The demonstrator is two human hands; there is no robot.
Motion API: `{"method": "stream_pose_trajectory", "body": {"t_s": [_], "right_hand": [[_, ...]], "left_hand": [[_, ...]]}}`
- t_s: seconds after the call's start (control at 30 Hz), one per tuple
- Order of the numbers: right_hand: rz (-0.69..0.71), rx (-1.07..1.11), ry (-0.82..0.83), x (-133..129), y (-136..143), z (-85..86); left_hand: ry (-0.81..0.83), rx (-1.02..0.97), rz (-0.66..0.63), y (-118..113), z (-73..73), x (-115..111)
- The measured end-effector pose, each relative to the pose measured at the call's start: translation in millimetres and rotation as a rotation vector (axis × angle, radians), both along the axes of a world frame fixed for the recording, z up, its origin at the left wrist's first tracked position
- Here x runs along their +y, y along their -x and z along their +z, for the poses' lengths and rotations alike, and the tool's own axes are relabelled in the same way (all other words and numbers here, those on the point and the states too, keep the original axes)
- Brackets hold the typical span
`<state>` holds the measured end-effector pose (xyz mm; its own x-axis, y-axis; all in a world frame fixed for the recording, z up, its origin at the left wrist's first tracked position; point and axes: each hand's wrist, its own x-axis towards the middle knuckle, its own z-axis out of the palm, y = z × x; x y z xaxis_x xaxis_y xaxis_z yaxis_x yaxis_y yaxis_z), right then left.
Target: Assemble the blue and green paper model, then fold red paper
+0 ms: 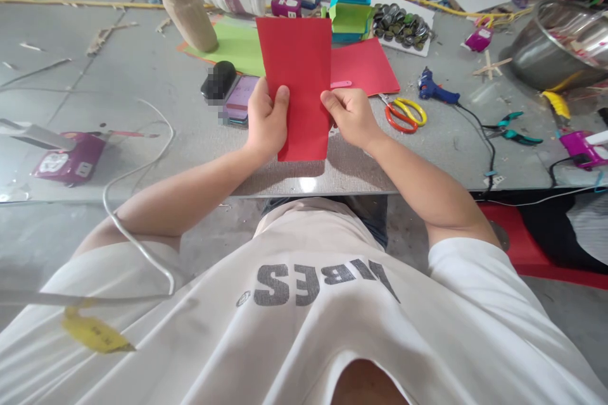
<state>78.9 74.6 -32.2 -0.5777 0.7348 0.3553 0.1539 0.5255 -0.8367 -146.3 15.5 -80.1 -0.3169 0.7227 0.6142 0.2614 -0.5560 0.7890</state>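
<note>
A red sheet of paper (301,76), tall and narrow, is held up above the table's front part. My left hand (268,114) grips its left edge, thumb on the front face and fingers behind. At the right edge my right hand (350,115) pinches it between thumb and fingers. Behind my right hand more red paper (368,66) lies on the table, with a pink stick (341,84) on it. Scissors with red and yellow handles (403,115) rest just right of my right hand. A phone (240,98) and a black oval object (219,81) are beside my left hand.
On the grey table (156,164) are a jar (187,14), green paper (237,44), bottle caps (399,25), a blue glue gun (437,87), teal pliers (515,130) and a metal pot (555,44). A white cable (137,171) hangs at the left.
</note>
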Motion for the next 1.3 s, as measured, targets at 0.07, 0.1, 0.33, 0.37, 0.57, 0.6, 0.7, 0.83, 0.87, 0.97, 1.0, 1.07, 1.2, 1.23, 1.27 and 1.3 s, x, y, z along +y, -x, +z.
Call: {"method": "stream_pose_trajectory", "body": {"t_s": [0.07,0.1,0.33,0.37,0.57,0.6,0.7,0.83,0.87,0.97,1.0,1.07,1.2,1.23,1.27,1.3], "right_hand": [[0.019,0.006,0.012,-2,1,0.6],[0.029,0.011,0.018,-2,1,0.7],[0.017,-0.001,0.025,-5,3,-1.5],[0.004,0.001,0.018,-5,4,-1.6],[-0.052,-0.003,-0.045,-2,3,0.9],[-0.065,-0.012,-0.058,-1,2,1.6],[-0.08,-0.017,-0.07,-1,1,3.7],[-0.017,0.033,0.008,-2,2,6.4],[0.004,0.046,0.039,-3,2,7.5],[0.067,0.045,0.153,-6,3,12.3],[0.084,0.036,0.195,-8,3,14.3],[0.114,0.014,0.27,-10,4,18.1],[0.15,0.006,0.36,-13,6,22.1],[0.148,0.005,0.372,-12,6,21.9],[0.138,-0.001,0.378,-12,6,21.3],[0.123,-0.014,0.378,-12,6,20.5]], "left_hand": [[-0.02,-0.016,-0.003,-1,2.9,0],[-0.032,-0.02,0.002,-1,4.6,0],[-0.028,-0.042,-0.004,1,12.3,-1],[-0.02,-0.045,-0.02,2,11.9,-1],[0.057,-0.019,-0.055,-1,4.2,-2],[0.058,-0.01,-0.051,-3,3.1,-3],[0.057,0.007,-0.023,-9,1.6,-5],[0.075,0.007,0.027,-12,1.8,-5],[0.076,0.002,0.033,-11,1.7,-5],[0.079,-0.019,0.054,-10,0.2,-3],[0.08,-0.023,0.066,-9,-0.4,-3],[0.079,-0.02,0.094,-8,-1.2,-3],[0.081,-0.007,0.127,-7,0.0,-4],[0.083,-0.007,0.13,-7,0.5,-3],[0.084,-0.008,0.134,-7,1.0,-3],[0.083,-0.008,0.137,-7,1.3,-3]]}}
